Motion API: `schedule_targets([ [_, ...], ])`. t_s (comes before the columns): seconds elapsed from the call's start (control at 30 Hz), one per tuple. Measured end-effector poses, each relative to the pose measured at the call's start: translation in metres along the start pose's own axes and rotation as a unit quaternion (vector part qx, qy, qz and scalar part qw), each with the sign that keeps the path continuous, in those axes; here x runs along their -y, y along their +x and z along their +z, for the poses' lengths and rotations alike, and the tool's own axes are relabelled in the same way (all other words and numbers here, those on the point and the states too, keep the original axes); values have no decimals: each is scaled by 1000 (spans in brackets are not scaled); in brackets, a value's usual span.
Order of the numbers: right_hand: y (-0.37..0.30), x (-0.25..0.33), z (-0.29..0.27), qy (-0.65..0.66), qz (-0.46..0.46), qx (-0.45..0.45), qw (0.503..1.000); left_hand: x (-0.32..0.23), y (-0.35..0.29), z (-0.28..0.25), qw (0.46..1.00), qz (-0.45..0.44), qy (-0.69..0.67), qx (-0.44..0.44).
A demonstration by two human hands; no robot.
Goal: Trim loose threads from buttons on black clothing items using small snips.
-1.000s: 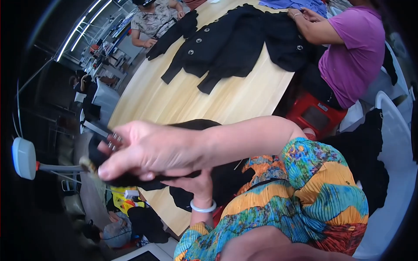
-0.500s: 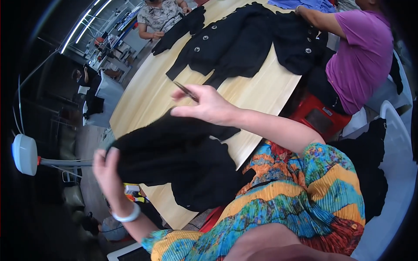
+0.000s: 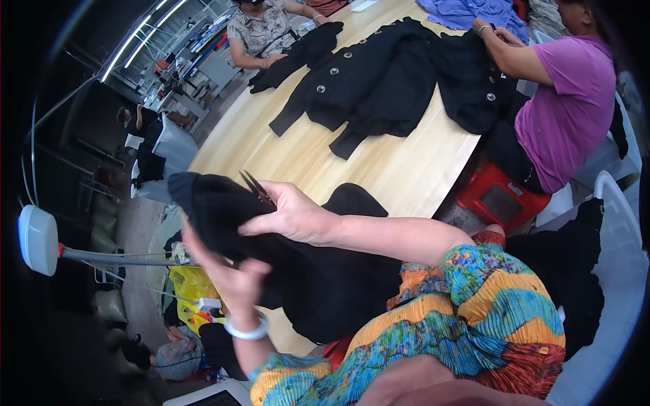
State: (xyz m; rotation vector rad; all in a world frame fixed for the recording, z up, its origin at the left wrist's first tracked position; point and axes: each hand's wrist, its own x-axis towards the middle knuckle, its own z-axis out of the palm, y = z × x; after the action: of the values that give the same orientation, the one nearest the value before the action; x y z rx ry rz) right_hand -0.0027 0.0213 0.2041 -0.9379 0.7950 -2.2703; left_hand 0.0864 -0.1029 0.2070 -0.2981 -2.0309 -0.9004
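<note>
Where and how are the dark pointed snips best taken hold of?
The dark snips are probably best gripped at the end opposite their tips, coming from the right, where the right hand holds them: both slender points jut up-left in view.

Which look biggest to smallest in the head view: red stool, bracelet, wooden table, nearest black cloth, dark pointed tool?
1. Wooden table
2. Nearest black cloth
3. Red stool

Bracelet and dark pointed tool look too alike to rank.

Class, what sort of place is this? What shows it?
Probably a clothing workshop: black clothes lie on a large table, other people are beside it, and the right hand holds what looks like snips.
</note>
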Motion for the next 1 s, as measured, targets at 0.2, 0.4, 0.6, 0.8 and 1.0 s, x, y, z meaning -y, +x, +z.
schedule_targets([
  [0.2,12,1,49,-5,48,187,981,49,-103,10,966,-256,-34,-25],
  [0.4,31,6,9,-114,-8,74,991,15,-33,-21,943,-268,-169,-96],
  [0.6,-13,4,-91,-254,26,-94,962,52,17,-81,964,-208,-116,-117],
  [0.8,-41,31,-126,-263,75,-216,937,71,130,-145,978,-84,91,-167],
  [1.0,-69,28,-164,-318,117,-288,896,86,247,-153,911,-1,297,-287],
])
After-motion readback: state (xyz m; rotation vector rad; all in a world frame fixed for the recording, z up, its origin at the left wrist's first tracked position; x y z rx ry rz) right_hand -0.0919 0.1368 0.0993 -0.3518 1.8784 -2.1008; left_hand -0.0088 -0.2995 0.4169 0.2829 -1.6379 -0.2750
